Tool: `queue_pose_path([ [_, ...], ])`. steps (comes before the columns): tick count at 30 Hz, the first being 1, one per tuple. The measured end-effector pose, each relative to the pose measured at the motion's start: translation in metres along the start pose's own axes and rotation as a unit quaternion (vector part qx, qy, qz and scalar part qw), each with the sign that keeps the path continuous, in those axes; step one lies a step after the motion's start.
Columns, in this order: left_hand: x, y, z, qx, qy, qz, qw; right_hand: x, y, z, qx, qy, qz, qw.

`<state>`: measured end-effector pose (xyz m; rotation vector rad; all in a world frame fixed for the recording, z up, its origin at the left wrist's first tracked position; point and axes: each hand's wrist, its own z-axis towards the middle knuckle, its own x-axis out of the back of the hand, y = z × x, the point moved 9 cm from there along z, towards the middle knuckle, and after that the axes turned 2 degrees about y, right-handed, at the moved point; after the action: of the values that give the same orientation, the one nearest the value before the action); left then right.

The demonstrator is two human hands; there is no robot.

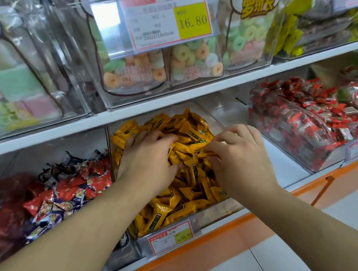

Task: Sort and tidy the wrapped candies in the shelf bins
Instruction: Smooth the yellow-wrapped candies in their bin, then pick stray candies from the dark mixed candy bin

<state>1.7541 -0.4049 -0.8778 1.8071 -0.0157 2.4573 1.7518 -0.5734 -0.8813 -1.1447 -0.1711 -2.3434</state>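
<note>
A clear plastic bin (187, 231) on the lower shelf holds a heap of yellow wrapped candies (188, 192). Both my hands are inside it. My left hand (149, 158) lies on the heap's left side, fingers curled into the candies and gripping some of them. My right hand (237, 156) is on the right side, its thumb and fingers pinching a yellow candy (206, 152) near the middle of the heap. Candies under the palms are hidden.
To the left a bin of red, blue and black wrapped candies (61, 194). To the right a bin of red wrapped candies (311, 125). Bagged ring gummies (185, 60) with a 16.80 price tag (167, 18) stand on the upper shelf. An orange shelf edge (235, 236) runs below.
</note>
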Motion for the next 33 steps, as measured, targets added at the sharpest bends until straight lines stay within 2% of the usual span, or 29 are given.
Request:
queue_pose_path([
  [16,0.002,-0.007,-0.001,0.014,-0.027,-0.021,0.999,0.002,0.010,0.000,-0.023,-0.022,0.099,0.995],
  [19,-0.010,0.007,-0.009,-0.004,-0.078,-0.083,0.994,0.008,0.015,0.001,-0.094,-0.042,0.179,0.978],
  [23,-0.025,0.022,-0.027,-0.027,-0.143,-0.109,0.983,0.015,0.013,-0.001,-0.130,-0.065,0.185,0.972],
  [28,0.003,0.026,-0.042,-0.013,-0.081,-0.176,0.981,0.033,0.003,-0.012,-0.130,-0.078,0.171,0.973],
  [33,0.038,0.014,-0.092,-0.029,-0.025,-0.183,0.982,0.050,-0.019,-0.019,-0.145,-0.098,0.161,0.971],
])
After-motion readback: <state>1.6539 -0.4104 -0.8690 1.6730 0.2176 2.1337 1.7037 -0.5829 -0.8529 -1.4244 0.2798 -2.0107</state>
